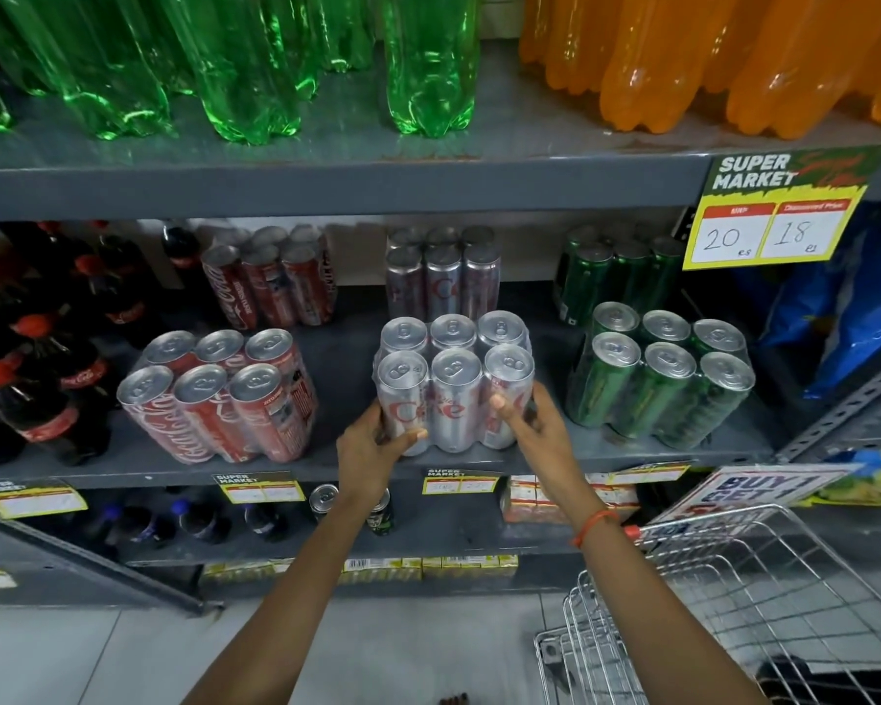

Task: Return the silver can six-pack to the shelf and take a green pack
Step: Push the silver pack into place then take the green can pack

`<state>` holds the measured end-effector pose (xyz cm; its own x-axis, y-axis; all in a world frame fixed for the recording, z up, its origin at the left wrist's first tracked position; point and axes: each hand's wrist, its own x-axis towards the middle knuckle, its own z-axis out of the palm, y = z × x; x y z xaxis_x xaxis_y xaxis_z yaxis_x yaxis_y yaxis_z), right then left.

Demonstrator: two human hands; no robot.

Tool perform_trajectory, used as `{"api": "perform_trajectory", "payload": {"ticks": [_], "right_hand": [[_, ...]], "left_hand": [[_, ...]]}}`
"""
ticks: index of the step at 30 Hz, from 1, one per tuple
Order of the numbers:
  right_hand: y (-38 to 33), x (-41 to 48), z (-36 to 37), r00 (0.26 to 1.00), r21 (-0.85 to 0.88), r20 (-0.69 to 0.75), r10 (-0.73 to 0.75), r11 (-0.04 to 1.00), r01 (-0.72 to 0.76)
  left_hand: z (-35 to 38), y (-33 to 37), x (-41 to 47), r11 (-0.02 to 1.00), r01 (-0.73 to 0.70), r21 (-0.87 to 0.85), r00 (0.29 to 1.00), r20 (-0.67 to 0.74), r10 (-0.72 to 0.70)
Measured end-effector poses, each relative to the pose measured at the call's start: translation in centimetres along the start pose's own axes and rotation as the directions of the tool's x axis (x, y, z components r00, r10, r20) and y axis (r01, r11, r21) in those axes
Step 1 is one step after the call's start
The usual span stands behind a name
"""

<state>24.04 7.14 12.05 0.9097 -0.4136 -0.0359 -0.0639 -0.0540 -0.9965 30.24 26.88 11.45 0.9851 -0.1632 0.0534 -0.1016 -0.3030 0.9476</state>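
Note:
The silver can six-pack (453,379) stands upright at the front of the grey middle shelf (352,463), wrapped in clear film. My left hand (372,450) grips its lower left side and my right hand (530,424) grips its lower right side. A green can six-pack (662,379) stands to the right on the same shelf, a short gap away from my right hand. A second green pack (616,277) stands behind it, and another silver pack (443,277) stands behind the one I hold.
Two red can packs (220,399) stand to the left, with dark cola bottles (36,348) beyond them. Green and orange bottles fill the shelf above. A wire shopping cart (743,602) is at the lower right. A yellow price sign (779,211) hangs from the upper shelf edge.

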Motion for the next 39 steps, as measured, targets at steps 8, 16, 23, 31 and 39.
{"api": "perform_trajectory", "payload": {"ticks": [8, 16, 23, 31, 39], "right_hand": [[-1.7, -0.4, -0.1, 0.977, -0.052, -0.211, -0.023, 0.999, 0.012], [-2.6, -2.4, -3.6, 0.688, -0.518, -0.414, -0.596, 0.776, 0.361], [1.1, -2.5, -11.9, 0.612, -0.504, -0.644, -0.459, 0.856, 0.113], [8.0, 0.5, -20.0, 0.904, -0.228, -0.427, -0.023, 0.970, -0.083], [4.7, 0.3, -23.6, 0.938, -0.165, -0.345, 0.028, 0.982, -0.090]], "left_hand": [[3.0, 2.6, -2.7, 0.909, -0.139, 0.393, 0.967, -0.146, 0.211], [11.6, 5.0, -4.8, 0.549, -0.584, 0.599, 0.740, 0.114, 0.663], [19.4, 7.8, -3.2, 0.790, -0.563, 0.244, 0.819, 0.296, 0.492], [21.9, 5.3, 1.7, 0.980, -0.019, 0.196, 0.944, 0.326, -0.047], [23.7, 5.8, -1.0, 0.983, -0.113, 0.144, 0.951, 0.301, 0.066]]}}
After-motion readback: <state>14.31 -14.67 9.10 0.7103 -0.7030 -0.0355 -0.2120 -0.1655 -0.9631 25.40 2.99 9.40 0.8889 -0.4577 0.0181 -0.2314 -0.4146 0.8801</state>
